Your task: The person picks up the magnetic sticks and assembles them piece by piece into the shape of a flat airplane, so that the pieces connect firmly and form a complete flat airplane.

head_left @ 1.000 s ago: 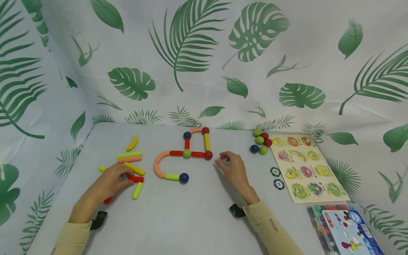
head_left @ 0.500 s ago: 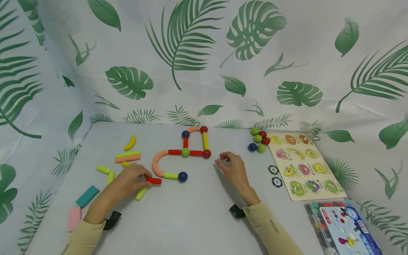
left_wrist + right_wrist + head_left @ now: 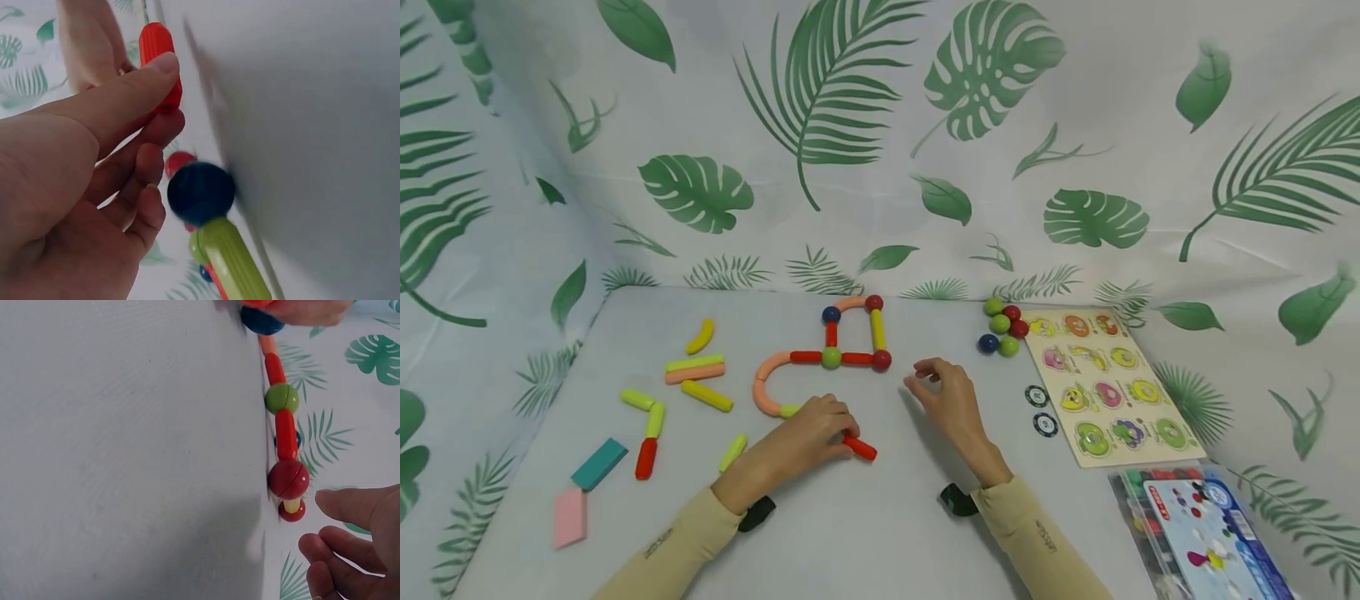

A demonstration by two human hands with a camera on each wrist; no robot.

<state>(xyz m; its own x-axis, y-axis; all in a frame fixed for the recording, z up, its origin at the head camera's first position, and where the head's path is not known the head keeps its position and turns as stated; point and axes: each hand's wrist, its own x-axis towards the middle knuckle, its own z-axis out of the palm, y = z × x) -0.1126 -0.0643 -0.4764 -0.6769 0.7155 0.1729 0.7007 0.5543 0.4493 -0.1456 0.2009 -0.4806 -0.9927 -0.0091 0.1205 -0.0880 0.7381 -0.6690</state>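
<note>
While the left hand pinched a red stick and the half-spread right hand held nothing, a low swing risked bumping the blue ball beside the left.

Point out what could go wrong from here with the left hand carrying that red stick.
The left hand could bump the blue ball close beside it and knock it off the lime stick.
The red stick is only pinched between thumb and fingers, so it might slip or twist.
The right hand has its fingertips near the red corner ball, so a careless move might nudge the figure.
</note>
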